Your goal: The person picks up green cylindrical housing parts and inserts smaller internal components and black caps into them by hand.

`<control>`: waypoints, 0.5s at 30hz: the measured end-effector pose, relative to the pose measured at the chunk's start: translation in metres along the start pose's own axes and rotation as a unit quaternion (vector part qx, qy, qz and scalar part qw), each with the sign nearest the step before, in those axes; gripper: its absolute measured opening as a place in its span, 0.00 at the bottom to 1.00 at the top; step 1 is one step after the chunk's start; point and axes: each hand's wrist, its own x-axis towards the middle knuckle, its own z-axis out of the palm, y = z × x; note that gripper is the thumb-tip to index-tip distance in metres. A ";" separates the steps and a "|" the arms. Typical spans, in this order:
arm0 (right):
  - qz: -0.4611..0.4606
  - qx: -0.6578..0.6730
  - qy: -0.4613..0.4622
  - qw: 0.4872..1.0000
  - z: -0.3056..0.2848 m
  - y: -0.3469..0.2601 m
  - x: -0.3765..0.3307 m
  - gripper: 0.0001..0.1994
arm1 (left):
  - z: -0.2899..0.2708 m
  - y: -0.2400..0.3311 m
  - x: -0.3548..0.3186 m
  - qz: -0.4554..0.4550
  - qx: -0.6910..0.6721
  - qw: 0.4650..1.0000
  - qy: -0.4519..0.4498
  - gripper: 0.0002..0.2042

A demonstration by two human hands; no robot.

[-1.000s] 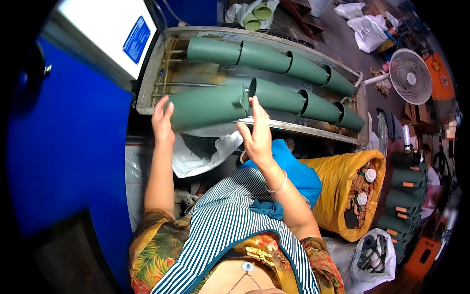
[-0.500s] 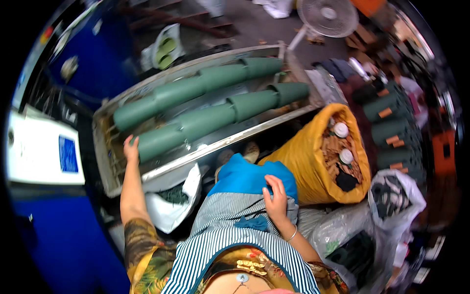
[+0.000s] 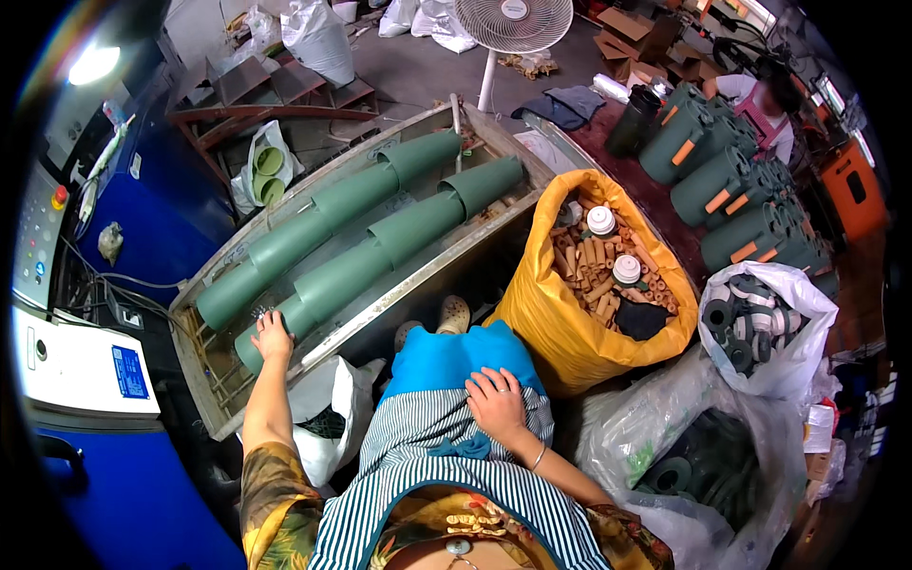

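Change: our right hand [image 3: 496,404] had left the green tubes [image 3: 328,285] and lay flat, open, on our lap | left hand [image 3: 274,334] stayed on the near tube's end in the metal tray [image 3: 214,385], grip unclear | stacking looked paused.

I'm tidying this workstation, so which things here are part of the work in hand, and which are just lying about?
In hand:
- left hand on the end of the near row of green cones
- metal trough holding both rows
- right hand resting on the striped apron

Lying about:
- yellow sack of cardboard tubes
- standing fan
- green jugs
- white bag of dark rings
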 end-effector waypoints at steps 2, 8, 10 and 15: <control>0.001 0.013 -0.003 1.000 -0.001 0.005 -0.001 0.16 | -0.002 0.003 0.004 -0.021 0.005 0.999 -0.024 0.37; 0.029 0.058 0.036 0.997 0.004 0.012 -0.007 0.12 | -0.027 0.024 0.063 -0.047 0.068 0.992 -0.094 0.22; 0.043 0.059 0.051 0.996 0.003 0.018 -0.001 0.11 | -0.060 0.090 0.089 0.007 0.037 0.998 0.059 0.16; 0.085 0.023 0.056 0.994 -0.002 0.033 0.012 0.10 | -0.062 0.293 0.191 0.142 -0.338 0.929 0.046 0.26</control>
